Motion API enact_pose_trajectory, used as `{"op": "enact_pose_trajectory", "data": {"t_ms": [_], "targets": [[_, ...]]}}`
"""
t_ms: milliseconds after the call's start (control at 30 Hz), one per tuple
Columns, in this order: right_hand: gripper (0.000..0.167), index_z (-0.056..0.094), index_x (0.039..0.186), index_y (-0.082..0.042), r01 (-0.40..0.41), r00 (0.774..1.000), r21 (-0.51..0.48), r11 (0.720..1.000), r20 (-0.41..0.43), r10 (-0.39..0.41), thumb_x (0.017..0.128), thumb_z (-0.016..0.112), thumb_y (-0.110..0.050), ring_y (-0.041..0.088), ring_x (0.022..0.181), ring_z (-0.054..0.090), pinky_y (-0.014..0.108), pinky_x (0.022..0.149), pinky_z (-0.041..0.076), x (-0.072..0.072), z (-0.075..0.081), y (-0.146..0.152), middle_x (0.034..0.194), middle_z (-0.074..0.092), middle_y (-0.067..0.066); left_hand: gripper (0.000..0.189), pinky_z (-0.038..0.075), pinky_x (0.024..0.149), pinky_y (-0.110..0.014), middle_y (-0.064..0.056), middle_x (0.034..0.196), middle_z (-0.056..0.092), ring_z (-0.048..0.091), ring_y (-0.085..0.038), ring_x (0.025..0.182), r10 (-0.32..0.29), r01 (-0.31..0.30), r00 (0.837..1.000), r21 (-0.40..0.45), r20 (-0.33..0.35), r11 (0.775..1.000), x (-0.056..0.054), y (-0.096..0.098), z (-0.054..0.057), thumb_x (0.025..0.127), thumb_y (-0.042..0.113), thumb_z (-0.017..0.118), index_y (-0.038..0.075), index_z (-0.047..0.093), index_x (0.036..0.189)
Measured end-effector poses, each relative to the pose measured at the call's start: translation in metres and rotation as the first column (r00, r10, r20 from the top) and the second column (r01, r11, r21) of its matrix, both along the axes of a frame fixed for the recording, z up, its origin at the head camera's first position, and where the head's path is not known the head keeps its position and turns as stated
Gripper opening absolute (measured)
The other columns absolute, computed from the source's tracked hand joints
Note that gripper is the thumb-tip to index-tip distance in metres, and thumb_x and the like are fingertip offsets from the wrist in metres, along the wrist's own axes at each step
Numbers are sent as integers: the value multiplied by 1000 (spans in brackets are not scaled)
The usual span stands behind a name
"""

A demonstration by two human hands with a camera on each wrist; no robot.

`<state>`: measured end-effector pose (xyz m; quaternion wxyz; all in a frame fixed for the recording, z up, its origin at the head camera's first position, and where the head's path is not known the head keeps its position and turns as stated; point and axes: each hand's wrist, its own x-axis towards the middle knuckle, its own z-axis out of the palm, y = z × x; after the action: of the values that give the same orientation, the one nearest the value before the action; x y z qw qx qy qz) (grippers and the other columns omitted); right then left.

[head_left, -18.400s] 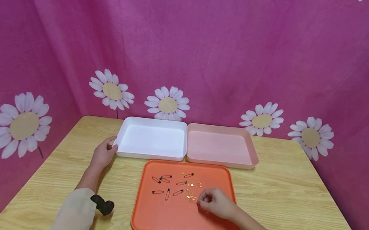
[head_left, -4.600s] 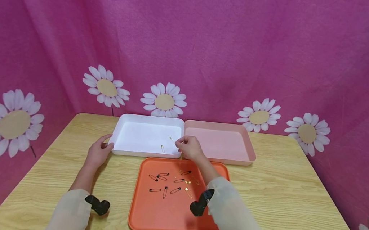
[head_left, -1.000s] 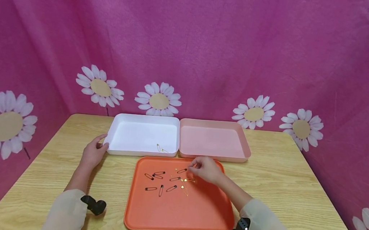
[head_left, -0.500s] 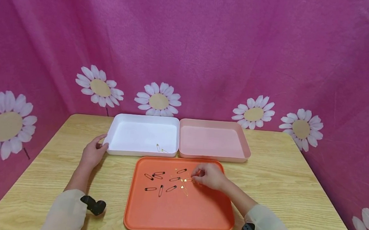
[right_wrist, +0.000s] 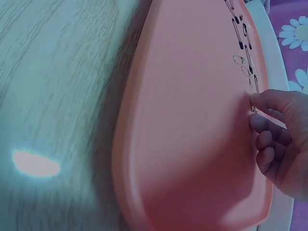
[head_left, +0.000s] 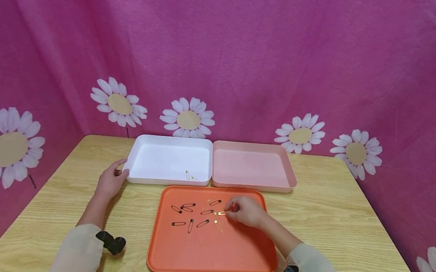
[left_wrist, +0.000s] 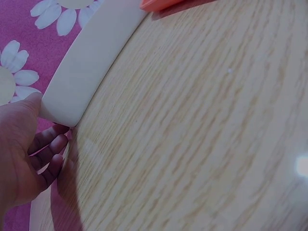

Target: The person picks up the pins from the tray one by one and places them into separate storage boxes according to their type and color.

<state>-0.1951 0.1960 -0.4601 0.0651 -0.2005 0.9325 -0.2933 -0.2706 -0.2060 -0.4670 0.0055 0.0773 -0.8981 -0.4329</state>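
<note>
At the left end of the white tray point(head_left: 168, 182), my left hand point(head_left: 109, 183) holds its corner, thumb on the wall in the left wrist view. My right hand point(head_left: 246, 211) is over the orange tray point(head_left: 208, 255), thumb and index finger pinching a gold safety pin point(head_left: 221, 213). Another gold safety pin point(head_left: 217, 225) lies just in front of it, with a few smaller gold ones partly hidden. Several black safety pins point(head_left: 190, 225) are spread to the left of my fingers. Inside the white tray rest two gold safety pins point(head_left: 187, 175), close to its front right corner.
A pink tray point(head_left: 253, 187) stands against the right end of the white one, behind the orange tray. All three sit on a wooden table point(head_left: 323, 212). A magenta curtain with daisies point(head_left: 238, 69) hangs close behind and along both sides.
Two gold safety pins have come into the white tray from the orange one. Over the last second my right hand moved nearer to me, down to another gold pin. My left hand stayed put.
</note>
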Motion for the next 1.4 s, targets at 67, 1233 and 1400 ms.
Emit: {"op": "enact_pose_trajectory", "data": {"t_ms": [67, 1233, 1400], "targets": [[4, 69, 83, -13, -1, 1000, 10, 1000, -5, 1, 80, 71, -14, 3, 60, 44, 19, 58, 37, 0, 1, -1, 65, 56, -8, 50, 37, 92, -44, -25, 120, 49, 45, -33, 108, 0, 0, 1000, -1, 3, 1000, 0, 0, 0, 97, 24, 45, 11, 34, 145], [7, 69, 85, -9, 53, 992, -172, 984, 126, -32, 86, 64, -14, 6, 51, 50, 21, 51, 42, 0, -4, -1, 58, 56, -3, 50, 37, 89, -42, -24, 118, 49, 45, -31, 106, 2, -2, 1000, 12, -6, 1000, 2, 1, 1, 97, 24, 45, 11, 35, 144], [8, 69, 86, -8, 95, 985, -235, 967, 162, -58, 85, 66, -14, 8, 52, 50, 21, 51, 41, -1, -6, 0, 58, 55, -2, 50, 37, 90, -42, -24, 118, 49, 45, -31, 107, 0, 0, 1000, 12, -3, 1000, 2, 1, 2, 97, 24, 45, 11, 34, 145]]}}
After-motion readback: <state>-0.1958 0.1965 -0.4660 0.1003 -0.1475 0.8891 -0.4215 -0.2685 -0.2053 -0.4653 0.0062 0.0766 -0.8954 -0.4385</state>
